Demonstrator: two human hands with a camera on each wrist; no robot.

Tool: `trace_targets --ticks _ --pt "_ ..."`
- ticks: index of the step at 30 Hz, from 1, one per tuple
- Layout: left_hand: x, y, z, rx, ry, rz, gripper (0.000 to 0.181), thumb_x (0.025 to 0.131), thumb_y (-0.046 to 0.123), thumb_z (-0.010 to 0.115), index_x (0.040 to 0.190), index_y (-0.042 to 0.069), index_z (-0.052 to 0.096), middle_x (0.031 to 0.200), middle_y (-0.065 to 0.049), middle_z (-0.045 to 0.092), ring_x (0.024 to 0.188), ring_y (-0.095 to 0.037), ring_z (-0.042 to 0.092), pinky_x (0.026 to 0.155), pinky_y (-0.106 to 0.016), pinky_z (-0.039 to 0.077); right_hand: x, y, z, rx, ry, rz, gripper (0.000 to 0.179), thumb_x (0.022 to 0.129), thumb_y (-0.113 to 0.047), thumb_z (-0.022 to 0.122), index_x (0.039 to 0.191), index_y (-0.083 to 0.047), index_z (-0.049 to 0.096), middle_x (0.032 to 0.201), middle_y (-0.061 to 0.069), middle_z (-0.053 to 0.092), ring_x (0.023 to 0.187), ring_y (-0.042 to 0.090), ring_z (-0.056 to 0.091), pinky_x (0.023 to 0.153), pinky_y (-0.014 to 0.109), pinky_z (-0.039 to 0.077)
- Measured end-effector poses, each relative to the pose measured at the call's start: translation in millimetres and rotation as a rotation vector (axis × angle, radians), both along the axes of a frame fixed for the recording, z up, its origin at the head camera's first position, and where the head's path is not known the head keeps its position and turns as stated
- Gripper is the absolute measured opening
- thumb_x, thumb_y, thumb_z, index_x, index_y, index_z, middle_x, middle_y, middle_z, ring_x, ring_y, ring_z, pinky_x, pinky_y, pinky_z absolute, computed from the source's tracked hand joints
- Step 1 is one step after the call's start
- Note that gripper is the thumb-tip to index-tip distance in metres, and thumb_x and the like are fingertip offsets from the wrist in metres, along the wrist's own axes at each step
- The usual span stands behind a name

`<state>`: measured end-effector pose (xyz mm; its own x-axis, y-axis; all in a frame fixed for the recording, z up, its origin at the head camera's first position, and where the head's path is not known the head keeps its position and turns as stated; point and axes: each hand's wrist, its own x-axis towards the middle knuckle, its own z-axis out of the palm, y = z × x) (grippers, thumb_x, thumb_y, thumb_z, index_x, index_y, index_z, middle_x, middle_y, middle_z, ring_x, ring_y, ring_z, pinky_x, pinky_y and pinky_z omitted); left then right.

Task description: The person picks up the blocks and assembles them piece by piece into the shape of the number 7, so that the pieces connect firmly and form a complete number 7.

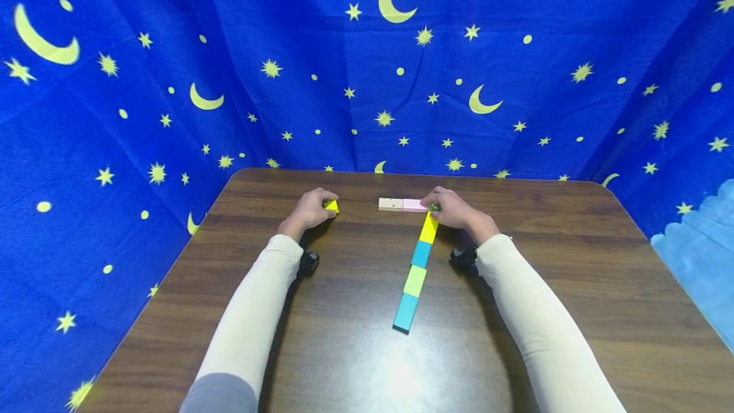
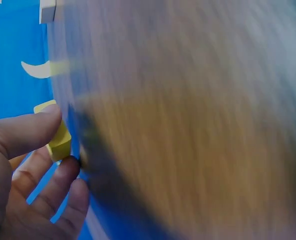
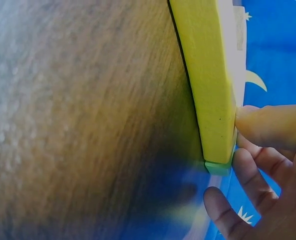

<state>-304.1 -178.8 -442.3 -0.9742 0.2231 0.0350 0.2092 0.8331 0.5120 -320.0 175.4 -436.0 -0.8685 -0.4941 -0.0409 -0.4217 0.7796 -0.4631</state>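
Note:
My left hand (image 1: 311,209) pinches a small yellow block (image 1: 332,207) at the far left of the table; in the left wrist view, the thumb lies over this yellow block (image 2: 62,142) with fingers beneath. Further right, my right hand (image 1: 454,210) has its thumb and fingertips around a green block (image 1: 434,207), mostly covered by the hand. That green block (image 3: 217,168) sits at the end of a longer yellow block (image 3: 207,90) in the right wrist view. A pink block (image 1: 414,205) lies left of the right fingertips, end to end with a pale wood-coloured block (image 1: 390,204).
From the yellow block, a slanting row runs toward me: a blue block (image 1: 421,253), a lime block (image 1: 415,281) and a turquoise block (image 1: 406,312). They lie on a dark wooden table (image 1: 344,349). A blue curtain (image 1: 321,30) with moons and stars hangs behind it.

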Motion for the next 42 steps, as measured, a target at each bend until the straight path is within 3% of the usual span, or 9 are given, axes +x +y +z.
trace_targets --ticks 5,12,17,29,42 --pt "-5.8 17.1 -4.4 0.046 0.011 0.027 0.044 0.083 0.007 0.073 0.127 0.001 0.065 0.124 -0.021 0.065 0.112 -0.035 0.061 0.100 -0.044 0.049 0.9 1.1 0.2 0.005 -0.004 -0.010 0.035 0.092 -0.003 0.058 0.126 -0.004 0.065 0.131 0.020 0.055 0.126 0.041 0.049 0.109 0.056 0.042" --pt "-12.5 44.1 -13.5 0.164 0.026 0.111 0.045 0.083 0.007 0.074 0.127 0.004 0.066 0.132 -0.019 0.064 0.120 -0.035 0.059 0.105 -0.043 0.047 1.1 1.4 0.4 0.006 -0.015 -0.024 0.034 0.093 -0.004 0.057 0.127 -0.005 0.065 0.132 0.019 0.054 0.127 0.040 0.048 0.109 0.056 0.042" --pt "-13.8 59.4 -17.0 0.210 0.044 0.126 0.042 0.083 0.006 0.074 0.124 0.003 0.067 0.132 -0.018 0.064 0.120 -0.034 0.061 0.105 -0.042 0.048 0.8 3.3 -0.6 -0.002 -0.006 -0.012 0.034 0.093 -0.003 0.058 0.126 -0.004 0.065 0.131 0.019 0.055 0.126 0.040 0.049 0.109 0.055 0.042" --pt "-15.7 81.8 -15.0 0.196 0.000 0.130 0.043 0.082 0.004 0.074 0.125 0.005 0.068 0.134 -0.016 0.064 0.123 -0.033 0.059 0.106 -0.041 0.047 -1.8 3.5 -4.3 -0.008 -0.018 -0.011 0.035 0.093 -0.003 0.058 0.127 -0.006 0.065 0.133 0.018 0.054 0.128 0.039 0.048 0.110 0.055 0.042" --pt "-17.7 95.6 -14.2 0.171 0.012 0.096 0.041 0.082 0.001 0.071 0.123 0.004 0.069 0.135 -0.018 0.063 0.128 -0.034 0.056 0.112 -0.040 0.043 0.9 4.6 -0.8 -0.014 -0.019 -0.014 0.035 0.094 -0.004 0.057 0.128 -0.005 0.065 0.131 0.017 0.055 0.126 0.037 0.048 0.108 0.053 0.044"
